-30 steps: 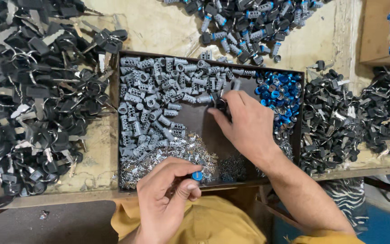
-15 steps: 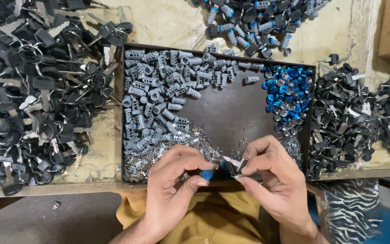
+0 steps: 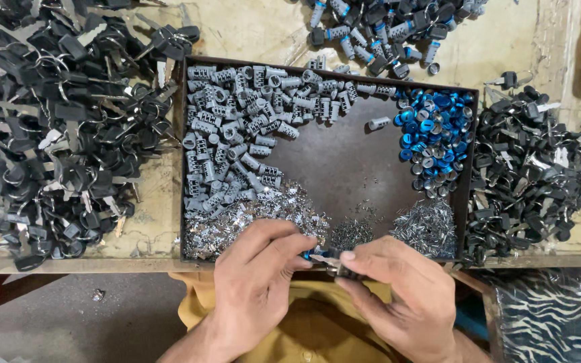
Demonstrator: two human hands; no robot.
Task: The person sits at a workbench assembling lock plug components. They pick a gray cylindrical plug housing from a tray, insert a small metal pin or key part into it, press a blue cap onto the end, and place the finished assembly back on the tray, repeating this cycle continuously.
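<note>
at the near rim of a dark tray (image 3: 462,202), the left hand (image 3: 258,282) and right hand (image 3: 398,296) pinch a small blue-tipped lock part (image 3: 321,257) between their fingers; grey cylinders (image 3: 237,134) and blue caps (image 3: 435,131) in the tray remain heaped, much apparently unassembled.

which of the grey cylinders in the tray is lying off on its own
The single grey cylinder on the bare dark floor of the tray, just left of the blue caps. The rest are heaped together along the tray's top and left sides.
</note>
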